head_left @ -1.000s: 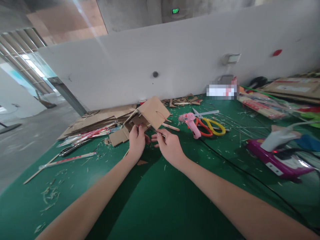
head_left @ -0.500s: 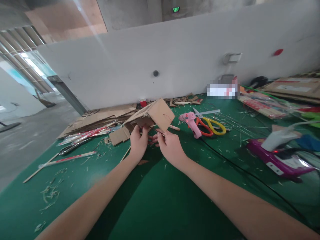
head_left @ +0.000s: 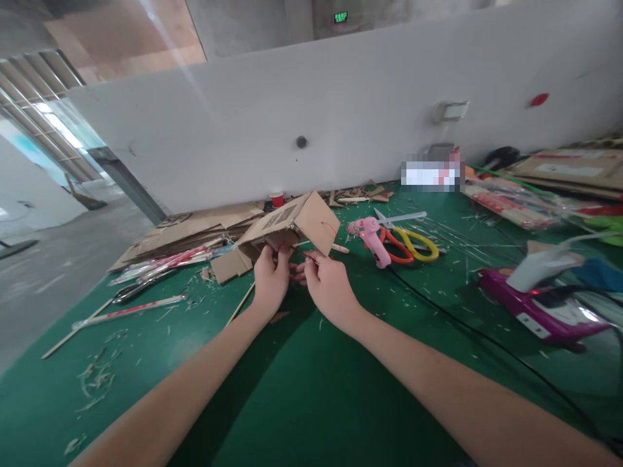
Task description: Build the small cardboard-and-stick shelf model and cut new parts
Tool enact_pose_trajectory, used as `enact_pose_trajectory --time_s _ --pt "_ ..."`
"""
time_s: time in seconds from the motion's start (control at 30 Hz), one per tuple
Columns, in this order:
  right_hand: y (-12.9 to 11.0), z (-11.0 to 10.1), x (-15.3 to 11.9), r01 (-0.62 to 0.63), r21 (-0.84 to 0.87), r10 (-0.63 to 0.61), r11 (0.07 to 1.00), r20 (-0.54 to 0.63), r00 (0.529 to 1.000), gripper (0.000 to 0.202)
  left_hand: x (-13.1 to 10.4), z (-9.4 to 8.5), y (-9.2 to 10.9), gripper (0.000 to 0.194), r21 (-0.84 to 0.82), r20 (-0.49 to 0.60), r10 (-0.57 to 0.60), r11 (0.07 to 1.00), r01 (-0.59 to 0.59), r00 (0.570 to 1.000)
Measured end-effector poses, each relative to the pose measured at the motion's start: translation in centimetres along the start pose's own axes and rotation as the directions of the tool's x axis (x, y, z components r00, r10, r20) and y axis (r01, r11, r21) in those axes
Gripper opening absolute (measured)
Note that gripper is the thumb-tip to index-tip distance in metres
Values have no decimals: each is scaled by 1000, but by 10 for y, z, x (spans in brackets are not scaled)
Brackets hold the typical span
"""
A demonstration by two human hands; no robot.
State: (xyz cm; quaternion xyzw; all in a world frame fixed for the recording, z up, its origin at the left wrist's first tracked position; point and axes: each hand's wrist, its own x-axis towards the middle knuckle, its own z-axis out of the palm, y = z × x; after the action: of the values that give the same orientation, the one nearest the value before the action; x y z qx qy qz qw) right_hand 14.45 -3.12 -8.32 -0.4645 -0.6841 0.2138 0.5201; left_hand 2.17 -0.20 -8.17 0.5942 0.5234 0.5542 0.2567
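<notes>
A small folded cardboard box (head_left: 285,217) is tilted above the green table, its underside partly in shadow. My left hand (head_left: 271,279) is closed on its lower near edge, thumb up against the cardboard. At the right lower corner, my right hand (head_left: 328,282) pinches with thumb and forefinger at the cardboard edge; a thin piece at its fingertips is too small to make out. Both hands' fingertips come close together under the box. To the right lies a pink hot glue gun (head_left: 374,240), beside scissors (head_left: 413,245) with orange and yellow handles.
Flat cardboard sheets (head_left: 195,227) and bagged sticks (head_left: 168,263) lie at the left. Cardboard scraps (head_left: 363,194) and a red cup (head_left: 277,199) stand near the wall. A purple power strip (head_left: 540,311) sits at the right, with the glue gun's black cord (head_left: 467,331) trailing across the table.
The cardboard box has tipped slightly, so more of its top face with dark print shows. Both hands keep their hold in nearly the same place.
</notes>
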Motion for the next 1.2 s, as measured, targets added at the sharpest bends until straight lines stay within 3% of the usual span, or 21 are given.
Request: enact_pose_trajectory --time_s 0.3,0.4,0.5,0.7,0.93,1.1,1.2 --pt "-13 7 -1 -92 -21 90 996 -53 995 30 -1 -2 2 19 261 -73 134 959 -111 988" --pt "-15 9 1 -121 -117 111 986 -88 990 30 -4 -2 4 19 300 -15 186 938 -173 982" --pt "-12 13 2 -97 -190 75 977 -120 990 31 -7 -1 7 19 326 33 216 921 -215 976" --pt "-6 19 -3 25 -186 -45 982 -106 993 36 -5 -1 9 15 387 -44 221 903 -187 974" --pt "-14 14 -7 43 -230 -34 972 40 999 32 -2 -2 6 15 406 -110 199 903 -139 974" --pt "-21 6 -13 111 -410 -46 905 165 985 39 5 -4 6 16 331 -96 182 933 -141 978" --pt "-23 2 -19 198 -414 -107 889 233 967 46 18 -11 10 20 276 -140 152 955 -109 978"
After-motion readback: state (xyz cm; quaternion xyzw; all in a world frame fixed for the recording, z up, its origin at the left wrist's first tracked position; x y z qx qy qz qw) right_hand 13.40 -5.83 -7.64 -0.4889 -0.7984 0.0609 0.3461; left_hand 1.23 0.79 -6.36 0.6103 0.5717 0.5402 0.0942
